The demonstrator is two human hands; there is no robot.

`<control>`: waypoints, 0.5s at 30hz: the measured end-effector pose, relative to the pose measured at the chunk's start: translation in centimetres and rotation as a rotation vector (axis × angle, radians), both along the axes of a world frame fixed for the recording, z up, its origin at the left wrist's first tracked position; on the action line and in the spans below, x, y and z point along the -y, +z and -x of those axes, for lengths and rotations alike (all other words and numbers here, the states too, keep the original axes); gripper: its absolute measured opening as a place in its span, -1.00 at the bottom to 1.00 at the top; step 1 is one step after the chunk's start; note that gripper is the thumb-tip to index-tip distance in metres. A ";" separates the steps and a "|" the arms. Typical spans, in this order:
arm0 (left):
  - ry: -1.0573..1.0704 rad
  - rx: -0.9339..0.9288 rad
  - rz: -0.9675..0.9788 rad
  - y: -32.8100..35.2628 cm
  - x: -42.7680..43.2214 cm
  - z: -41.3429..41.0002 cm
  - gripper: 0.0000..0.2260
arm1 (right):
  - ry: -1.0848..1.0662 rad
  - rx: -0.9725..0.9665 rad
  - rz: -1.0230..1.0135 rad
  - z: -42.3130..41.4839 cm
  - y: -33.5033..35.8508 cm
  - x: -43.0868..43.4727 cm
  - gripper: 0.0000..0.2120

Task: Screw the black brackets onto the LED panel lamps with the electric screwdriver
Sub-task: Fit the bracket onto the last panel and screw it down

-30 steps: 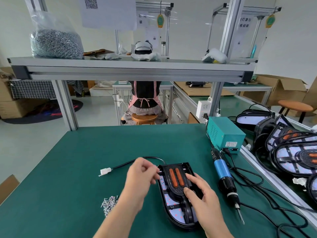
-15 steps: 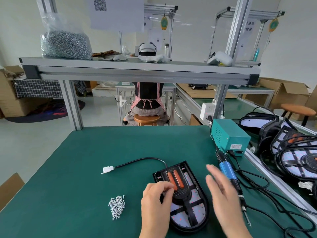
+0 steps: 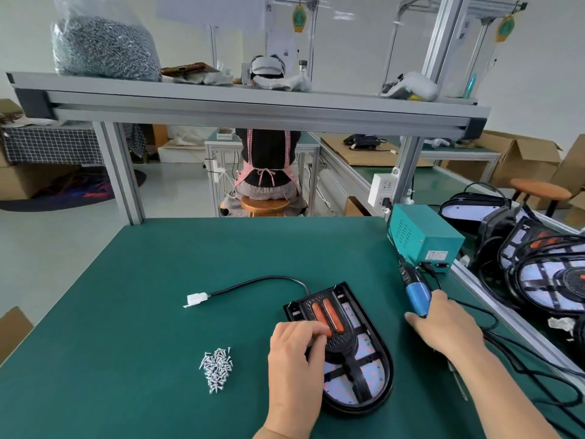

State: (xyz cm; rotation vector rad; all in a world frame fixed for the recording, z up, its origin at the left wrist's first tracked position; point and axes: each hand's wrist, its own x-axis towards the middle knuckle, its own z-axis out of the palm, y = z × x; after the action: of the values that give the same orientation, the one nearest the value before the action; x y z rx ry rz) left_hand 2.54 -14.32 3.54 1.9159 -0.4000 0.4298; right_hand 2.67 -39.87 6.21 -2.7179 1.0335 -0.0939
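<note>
The left hand (image 3: 296, 354) pressed bent fingers (image 3: 316, 332) on the black bracket (image 3: 345, 346), any pinched screw unseen, while the right hand (image 3: 443, 326), at three o'clock, wrapped the electric screwdriver (image 3: 418, 296), apparently for pickup, its tip next needing a screw hole.

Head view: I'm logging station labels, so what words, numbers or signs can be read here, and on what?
Nothing can be read for certain.
Label on the teal power box: printed lines, too small.
Hanging yellow-green tags: markings blurred.
Paper sheets behind the shelf: print blurred.

Green table (image 3: 158, 312): lamp (image 3: 372, 375), screws (image 3: 217, 369), teal box (image 3: 427, 239)
</note>
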 end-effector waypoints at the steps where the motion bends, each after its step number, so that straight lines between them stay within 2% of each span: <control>1: 0.003 0.003 0.002 0.0 0.0 0.0 -0.74 | -0.007 -0.014 -0.002 -0.4 0.0 0.1 -0.59; 3: 0.018 0.006 0.010 0.0 0.0 -0.2 -0.74 | -0.019 -0.025 -0.063 -0.8 0.1 0.5 -0.63; 4: 0.024 0.006 0.013 -0.1 0.0 -0.2 -0.74 | -0.033 0.013 -0.165 -0.9 0.0 0.8 -0.64; 9: 0.035 0.018 0.021 -0.2 0.1 -0.6 -0.69 | -0.075 0.577 -1.142 -0.2 1.1 0.2 -0.77; 12: 0.041 0.001 0.022 -0.3 0.2 -0.7 -0.71 | 0.032 0.874 -1.525 0.4 2.9 -2.4 -0.71; 14: 0.041 -0.003 0.026 -0.2 0.2 -0.6 -0.67 | 0.106 1.006 -1.681 0.4 4.5 -4.5 -0.69; 15: 0.039 -0.003 0.030 -0.1 0.3 -0.5 -0.65 | 0.115 1.063 -1.715 0.3 5.3 -5.5 -0.75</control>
State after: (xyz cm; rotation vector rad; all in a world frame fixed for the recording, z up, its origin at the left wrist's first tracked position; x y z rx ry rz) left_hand 3.08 -14.57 3.44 1.8978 -0.3530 0.4556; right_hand 2.32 -34.32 11.54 -0.8571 0.2370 -0.3561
